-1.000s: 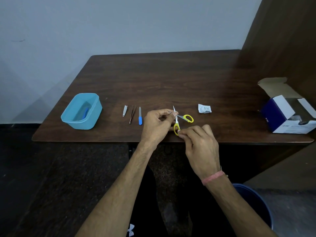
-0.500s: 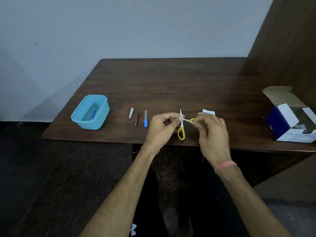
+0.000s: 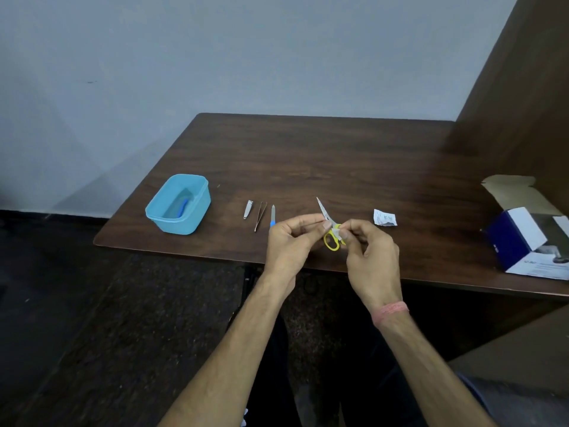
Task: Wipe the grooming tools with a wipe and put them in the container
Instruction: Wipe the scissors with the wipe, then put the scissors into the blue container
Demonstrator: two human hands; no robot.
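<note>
Our left hand (image 3: 291, 241) pinches the yellow-handled scissors (image 3: 330, 229); our right hand (image 3: 368, 251) pinches a wipe (image 3: 336, 232) against them. The blue container (image 3: 178, 209) on the worktop (image 3: 338, 161) holds one blue tool (image 3: 183, 206).

Dim, flat indoor light with a bluish cast. The worktop (image 3: 308, 155) carries a faint sheen; its right end darkens. Below it lies deep shadow. Wide-angle bending shows at the edges, detail soft throughout.
</note>
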